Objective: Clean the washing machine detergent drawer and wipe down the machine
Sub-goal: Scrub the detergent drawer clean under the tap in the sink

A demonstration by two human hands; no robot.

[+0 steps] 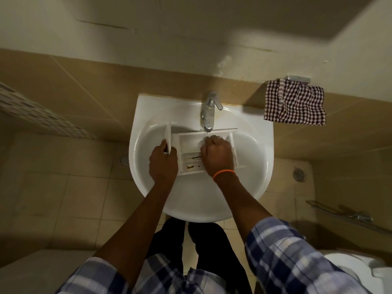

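While water runs from the tap [209,115], the white detergent drawer [191,154] lies across the basin of the sink [148,115]. The left hand [163,164] grips the drawer's front panel at its left end; the right hand [217,154], fingers curled, presses inside a compartment, whether around anything I cannot tell

A dim, warm-toned bathroom is seen from above. The white sink [197,200] is lit brightest, with soft glare on its rim. Dark shadows are cast across the upper wall [297,22]. Straight lines are bent near the edges, and corners are softly blurred.
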